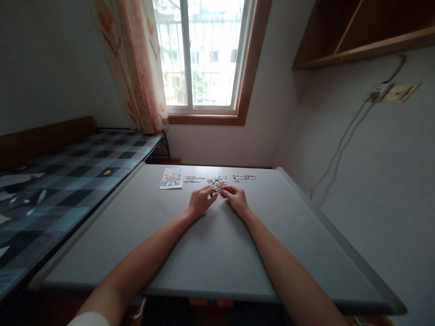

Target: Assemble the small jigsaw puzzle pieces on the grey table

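A: How far have we got with the jigsaw pieces [216, 182]?

B: Partway, we'd judge. We have a loose heap in the middle of the table [210, 258], just beyond our hands, with a left group [194, 179] in rough rows and a right group [244, 177] set apart from it.

A: Anything joined up?

B: We can't make out a finished section (the pieces are tiny from here), so most of the fitting looks left to do. The picture sheet [171, 178] lies just left of the rows.

A: And our fingers?

B: Our left hand [203, 199] has its fingers curled at the heap's near edge, thumb slightly apart. Our right hand [235, 198] brings thumb and forefinger nearly together beside it. Whether either one grips a piece, we can't tell.
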`<state>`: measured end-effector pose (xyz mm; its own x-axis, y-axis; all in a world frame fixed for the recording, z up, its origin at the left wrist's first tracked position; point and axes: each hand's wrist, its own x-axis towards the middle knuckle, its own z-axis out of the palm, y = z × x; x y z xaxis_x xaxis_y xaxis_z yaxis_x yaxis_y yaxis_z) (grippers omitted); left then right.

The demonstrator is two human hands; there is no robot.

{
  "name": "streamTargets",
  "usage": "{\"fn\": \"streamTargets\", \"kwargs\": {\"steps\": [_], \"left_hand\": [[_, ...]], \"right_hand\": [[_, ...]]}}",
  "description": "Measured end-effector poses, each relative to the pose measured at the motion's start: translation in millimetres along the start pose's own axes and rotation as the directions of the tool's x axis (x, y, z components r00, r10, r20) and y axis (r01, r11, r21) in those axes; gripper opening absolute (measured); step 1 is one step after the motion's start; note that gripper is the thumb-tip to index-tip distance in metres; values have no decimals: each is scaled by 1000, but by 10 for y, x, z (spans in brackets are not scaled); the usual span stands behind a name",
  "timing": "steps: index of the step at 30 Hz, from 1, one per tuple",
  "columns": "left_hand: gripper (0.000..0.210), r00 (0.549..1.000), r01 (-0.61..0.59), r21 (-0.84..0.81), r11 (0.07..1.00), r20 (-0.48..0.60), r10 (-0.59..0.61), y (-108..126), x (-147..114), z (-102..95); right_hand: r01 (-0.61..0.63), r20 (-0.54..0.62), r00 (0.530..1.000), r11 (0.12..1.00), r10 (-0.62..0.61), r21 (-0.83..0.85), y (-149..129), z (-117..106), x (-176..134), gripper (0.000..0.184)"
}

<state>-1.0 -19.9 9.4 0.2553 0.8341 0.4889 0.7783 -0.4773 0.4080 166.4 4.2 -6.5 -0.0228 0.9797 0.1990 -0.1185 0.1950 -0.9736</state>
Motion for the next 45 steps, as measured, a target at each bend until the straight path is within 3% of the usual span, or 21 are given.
{"fn": "streamTargets", "kwargs": {"steps": [4,11,21,29,45], "left_hand": [[21,998,60,16,998,-28,-60,-11,3,6],[23,999,18,28,999,29,-18,-36,4,24],[21,1000,5,60,998,9,-6,-37,10,21],[23,997,74,40,996,-16,-74,-17,17,-4],[23,999,25,41,999,29,-27,-16,23,-2]], "right_hand": [[12,0,1000,1000,-12,-25,-12,2,-7,33],[10,16,1000,999,-10,-36,-20,13,-15,32],[15,39,999,997,-12,-71,-29,24,-23,30],[37,25,999,993,-34,-110,-20,23,-9,32],[51,64,997,989,-42,-139,-19,30,-20,25]]}}
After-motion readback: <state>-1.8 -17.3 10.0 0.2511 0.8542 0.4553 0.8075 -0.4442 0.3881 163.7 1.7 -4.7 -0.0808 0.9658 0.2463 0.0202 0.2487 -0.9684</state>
